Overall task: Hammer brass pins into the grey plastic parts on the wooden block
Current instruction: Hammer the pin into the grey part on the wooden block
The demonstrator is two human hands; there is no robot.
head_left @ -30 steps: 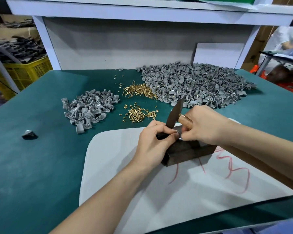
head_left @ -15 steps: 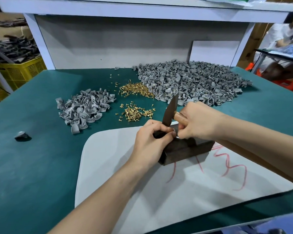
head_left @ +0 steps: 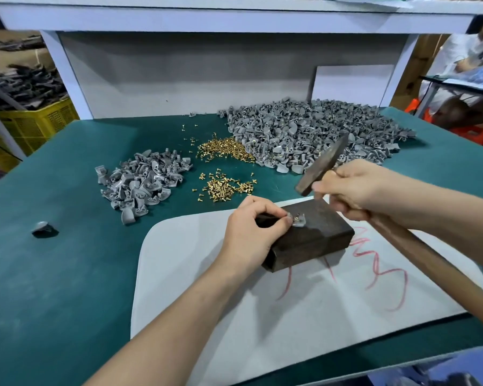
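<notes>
Right hand (head_left: 357, 190), gripping the hammer (head_left: 322, 165) near its head, has lifted it off the wooden block (head_left: 318, 238) at frame centre. Left hand (head_left: 251, 235) pinches the grey part (head_left: 299, 220) there; another strike appears due.

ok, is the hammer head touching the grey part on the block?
No, the hammer head is raised clear of the grey part that the left hand pinches on the wooden block.

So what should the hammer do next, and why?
Probably come down for a tap on the brass pin. The right hand holds the hammer raised just above the wooden block, and the left hand pinches the grey part there, with the pin showing in it.
</notes>
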